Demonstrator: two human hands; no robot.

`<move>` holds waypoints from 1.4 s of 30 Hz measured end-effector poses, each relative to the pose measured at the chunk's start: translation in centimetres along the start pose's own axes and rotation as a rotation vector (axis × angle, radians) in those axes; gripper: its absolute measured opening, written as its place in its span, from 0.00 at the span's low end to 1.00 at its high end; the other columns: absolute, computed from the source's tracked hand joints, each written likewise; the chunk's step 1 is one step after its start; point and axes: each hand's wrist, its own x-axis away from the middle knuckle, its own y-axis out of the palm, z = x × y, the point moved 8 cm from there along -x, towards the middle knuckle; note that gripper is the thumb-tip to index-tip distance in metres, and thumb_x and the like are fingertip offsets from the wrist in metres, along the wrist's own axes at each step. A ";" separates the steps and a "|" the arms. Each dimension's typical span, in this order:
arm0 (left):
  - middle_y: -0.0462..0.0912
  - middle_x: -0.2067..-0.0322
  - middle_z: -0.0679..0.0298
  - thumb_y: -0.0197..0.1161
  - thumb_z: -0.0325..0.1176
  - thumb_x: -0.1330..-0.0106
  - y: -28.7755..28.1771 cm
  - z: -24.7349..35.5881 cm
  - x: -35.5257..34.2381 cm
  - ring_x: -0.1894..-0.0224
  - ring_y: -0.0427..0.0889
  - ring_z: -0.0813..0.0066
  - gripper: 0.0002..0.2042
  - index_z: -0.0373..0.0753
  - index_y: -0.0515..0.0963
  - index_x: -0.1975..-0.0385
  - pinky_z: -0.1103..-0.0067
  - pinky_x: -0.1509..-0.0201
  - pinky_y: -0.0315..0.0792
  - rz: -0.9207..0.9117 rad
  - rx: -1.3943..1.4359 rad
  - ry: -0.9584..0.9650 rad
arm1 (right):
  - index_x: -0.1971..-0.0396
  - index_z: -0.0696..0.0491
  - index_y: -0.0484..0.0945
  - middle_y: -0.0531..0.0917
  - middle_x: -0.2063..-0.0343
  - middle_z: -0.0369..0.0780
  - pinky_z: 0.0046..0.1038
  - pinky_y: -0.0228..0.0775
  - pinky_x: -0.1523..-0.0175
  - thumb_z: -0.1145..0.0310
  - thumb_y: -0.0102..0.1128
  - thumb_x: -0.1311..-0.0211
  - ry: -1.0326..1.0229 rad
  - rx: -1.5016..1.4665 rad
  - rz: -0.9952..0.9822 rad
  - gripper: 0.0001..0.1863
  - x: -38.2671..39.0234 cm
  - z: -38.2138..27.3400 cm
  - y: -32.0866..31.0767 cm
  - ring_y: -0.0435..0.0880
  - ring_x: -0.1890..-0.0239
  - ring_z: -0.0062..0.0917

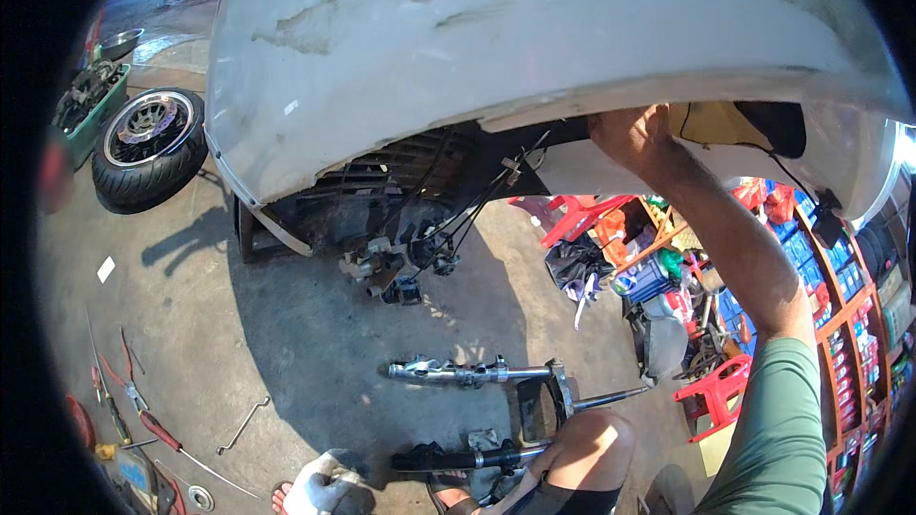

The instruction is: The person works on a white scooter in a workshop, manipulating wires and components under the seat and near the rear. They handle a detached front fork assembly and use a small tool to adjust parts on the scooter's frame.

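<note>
My right hand [634, 136] is bare and raised to the lower edge of a large, dirt-smeared pale grey vehicle body panel [382, 67]. Its fingers curl in under that edge, and whatever they grip is hidden. Black cables [491, 186] hang below the panel, left of this hand. Low in the view, my left hand [324, 488] wears a white glove and rests near my leg; how its fingers lie is unclear. Close to it on the floor is a motorcycle front fork [477, 374], with one silver leg and a dark leg [463, 460].
A wheel with tyre [143, 157] lies left, beside a green bin of parts [100, 110]. Pliers [127, 381], screwdrivers [160, 431] and a bent rod [243, 426] lie lower left. Red stools [716, 396], stocked shelves [849, 353] and clutter stand right. Metal parts [377, 262] hang beneath the panel.
</note>
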 end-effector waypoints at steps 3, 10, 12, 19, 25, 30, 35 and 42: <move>0.84 0.61 0.63 0.60 0.25 0.30 0.2 -1.9 0.6 0.60 0.81 0.76 0.18 0.34 0.74 0.41 0.79 0.55 0.77 -0.047 0.127 -0.016 | 0.28 0.71 0.49 0.69 0.39 0.62 0.47 0.75 0.42 0.70 0.62 0.49 -0.018 -0.010 0.039 0.49 -0.2 0.5 0.4 0.78 0.42 0.52; 0.85 0.62 0.63 0.60 0.26 0.30 1.0 -1.8 0.5 0.61 0.81 0.76 0.18 0.35 0.74 0.41 0.79 0.56 0.77 -0.056 0.178 -0.051 | 0.29 0.70 0.51 0.74 0.43 0.60 0.47 0.75 0.43 0.73 0.64 0.53 -0.045 0.049 0.049 0.50 -1.4 1.7 2.2 0.81 0.45 0.49; 0.85 0.62 0.63 0.60 0.26 0.30 0.8 -1.5 0.6 0.61 0.82 0.76 0.17 0.35 0.75 0.41 0.79 0.56 0.77 -0.043 0.171 -0.045 | 0.29 0.70 0.52 0.75 0.44 0.59 0.47 0.74 0.41 0.74 0.63 0.52 0.010 -0.023 0.041 0.49 -1.8 2.0 2.7 0.81 0.46 0.49; 0.85 0.61 0.61 0.59 0.26 0.30 0.8 -1.8 0.6 0.60 0.83 0.75 0.17 0.36 0.75 0.41 0.78 0.54 0.78 -0.056 0.129 -0.042 | 0.29 0.69 0.52 0.75 0.44 0.59 0.46 0.73 0.39 0.74 0.63 0.53 0.028 -0.061 0.058 0.48 -1.3 2.2 2.3 0.81 0.46 0.50; 0.85 0.61 0.60 0.60 0.27 0.29 0.6 -2.7 0.5 0.57 0.85 0.72 0.18 0.35 0.74 0.40 0.76 0.53 0.79 -0.062 0.072 -0.014 | 0.29 0.69 0.52 0.74 0.43 0.59 0.45 0.73 0.39 0.75 0.63 0.53 0.034 -0.090 0.039 0.49 -1.5 2.3 3.0 0.80 0.45 0.50; 0.85 0.61 0.59 0.60 0.27 0.29 0.5 -3.8 0.4 0.57 0.86 0.70 0.17 0.36 0.73 0.41 0.76 0.53 0.79 -0.086 0.053 0.001 | 0.29 0.69 0.52 0.74 0.43 0.58 0.44 0.73 0.39 0.75 0.63 0.53 0.033 -0.114 0.026 0.49 -1.4 2.0 3.3 0.80 0.45 0.50; 0.86 0.62 0.58 0.60 0.27 0.28 0.6 -3.9 0.4 0.58 0.86 0.71 0.10 0.34 0.75 0.50 0.76 0.54 0.79 -0.078 0.048 0.021 | 0.29 0.68 0.52 0.73 0.43 0.58 0.44 0.73 0.39 0.75 0.64 0.53 0.033 -0.137 0.006 0.49 -1.6 1.6 3.8 0.80 0.45 0.51; 0.87 0.63 0.58 0.61 0.25 0.29 0.4 -4.0 0.5 0.60 0.86 0.72 0.06 0.34 0.74 0.56 0.78 0.56 0.79 -0.025 0.080 0.024 | 0.28 0.68 0.52 0.73 0.43 0.58 0.43 0.74 0.39 0.75 0.64 0.54 0.039 -0.168 -0.016 0.50 -1.3 1.5 4.2 0.79 0.44 0.51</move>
